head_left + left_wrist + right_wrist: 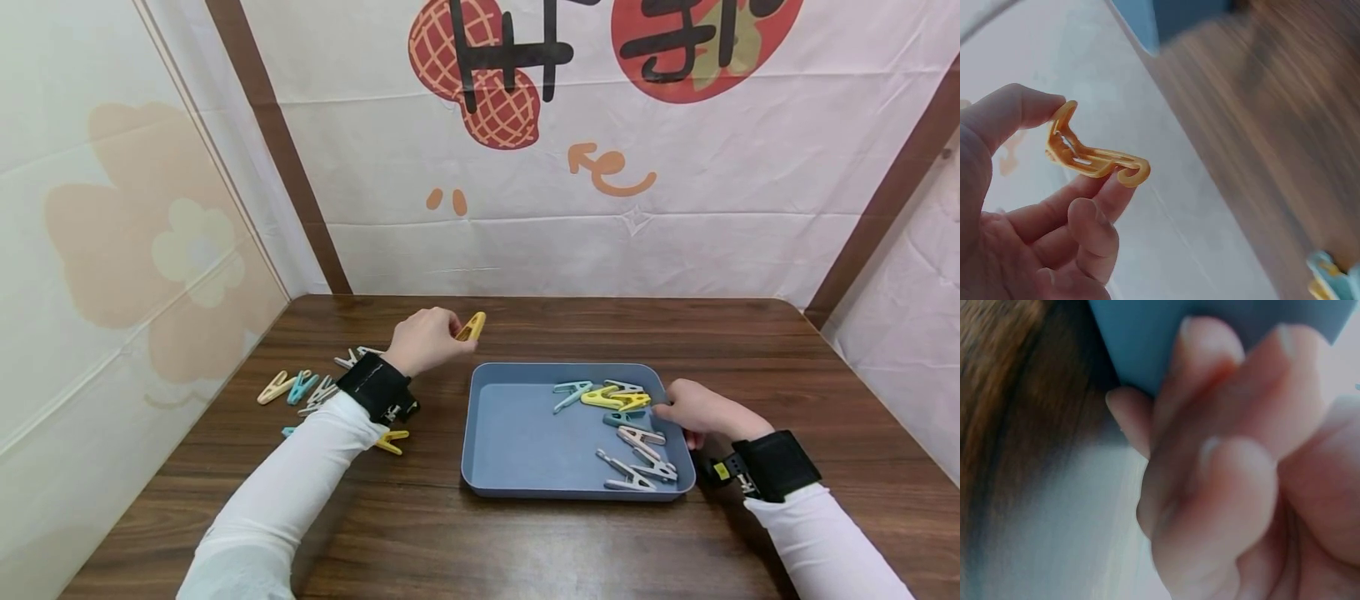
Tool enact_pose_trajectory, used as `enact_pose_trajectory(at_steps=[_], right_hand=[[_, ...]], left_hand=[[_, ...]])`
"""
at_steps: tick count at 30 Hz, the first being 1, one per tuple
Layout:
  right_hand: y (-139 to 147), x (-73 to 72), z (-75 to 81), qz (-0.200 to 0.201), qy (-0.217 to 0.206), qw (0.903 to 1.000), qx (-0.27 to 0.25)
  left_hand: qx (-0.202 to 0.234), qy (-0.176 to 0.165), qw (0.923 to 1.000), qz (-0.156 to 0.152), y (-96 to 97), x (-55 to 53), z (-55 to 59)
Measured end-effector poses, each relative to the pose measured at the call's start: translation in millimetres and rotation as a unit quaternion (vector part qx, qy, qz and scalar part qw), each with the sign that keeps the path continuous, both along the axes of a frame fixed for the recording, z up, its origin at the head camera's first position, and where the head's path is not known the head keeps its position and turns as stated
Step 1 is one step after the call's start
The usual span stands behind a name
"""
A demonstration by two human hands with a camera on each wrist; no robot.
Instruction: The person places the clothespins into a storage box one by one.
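Note:
Between its thumb and fingers my left hand [427, 342] pinches a yellow clothespin [472, 327], held up above the table just beyond the tray's far left corner. The left wrist view shows the clothespin [1088, 153] close up, one end hooked. My right hand [712, 412] grips the right rim of the blue-grey tray [517, 433]; in the right wrist view its curled fingers [1210, 381] press against the tray's outer wall [1138, 344]. Yellow clothespins [602, 397], a light blue-green one [572, 394], a teal one and several pale ones [633, 479] lie in the tray's right half.
Left of the tray, more clothespins lie on the wooden table [555, 542]: a cream one [275, 387], a blue one [302, 387], several grey ones and a yellow one [392, 442]. My left forearm partly covers this group. Printed cloth [675, 250] hangs behind the table.

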State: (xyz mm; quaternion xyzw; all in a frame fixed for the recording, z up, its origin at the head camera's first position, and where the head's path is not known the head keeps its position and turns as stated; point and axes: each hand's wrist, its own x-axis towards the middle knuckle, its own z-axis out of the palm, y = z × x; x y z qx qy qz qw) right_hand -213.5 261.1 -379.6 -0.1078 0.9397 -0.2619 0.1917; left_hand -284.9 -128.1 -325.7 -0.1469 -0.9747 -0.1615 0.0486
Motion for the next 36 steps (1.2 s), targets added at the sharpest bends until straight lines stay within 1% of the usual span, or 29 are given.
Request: enact_pose_trajectory(at_steps=[4, 9, 12, 14, 18, 21, 23, 26, 30, 31, 34, 36], right_hand=[[0, 0.5, -0.3, -0.004, 0.0, 1.0, 0.002], [0, -1.2, -0.1, -0.001, 0.002, 1.0, 0.001], [1, -2.7, 0.3, -0.001, 0.003, 1.0, 0.003], [1, -3.1, 0.1, 0.0, 0.003, 1.0, 0.004], [1, -2.7, -0.4, -0.002, -0.002, 1.0, 0.005], [1, -2.3, -0.6, -0.003, -0.003, 1.0, 0.006], [2, -2.3, -0.7, -0.004, -0.003, 1.0, 0.006], [2, -2.4, -1.1, -0.003, -0.003, 1.0, 0.006], [2, -2.4, -1.7, -0.001, -0.002, 1.0, 0.006], [2, -2.4, -1.8, -0.002, -0.002, 1.0, 0.006], [2, -2.4, -2.2, -0.004, -0.001, 1.0, 0.006], [2, -2.2, -2.5, -0.006, -0.002, 1.0, 0.006]], left_hand=[[-0.014, 0.02, 0.9988, -0.043, 22.0, 8.3, 9.1], [-0.062, 0.034, 0.993, -0.095, 45.7, 17.1, 13.2], [-0.094, 0.033, 0.9874, -0.123, 57.5, 20.5, 11.8], [-0.111, 0.025, 0.9831, -0.144, 64.6, 22.4, 9.8], [-0.139, 0.011, 0.9745, -0.176, 77.3, 24.4, 2.9], [-0.171, 0.011, 0.9668, -0.19, 84.3, 23.6, -5.3], [-0.195, 0.014, 0.9603, -0.199, 87.9, 22.6, -11.4], [-0.237, 0.025, 0.9469, -0.216, 93.0, 22.3, -19.5], [-0.28, 0.036, 0.933, -0.223, 101.1, 25.1, -23.2], [-0.288, 0.036, 0.931, -0.222, 103.2, 26.0, -23.4], [-0.302, 0.024, 0.9289, -0.213, 108.5, 29.1, -23.4], [-0.311, 0.021, 0.9274, -0.207, 110.8, 30.3, -24.9]])
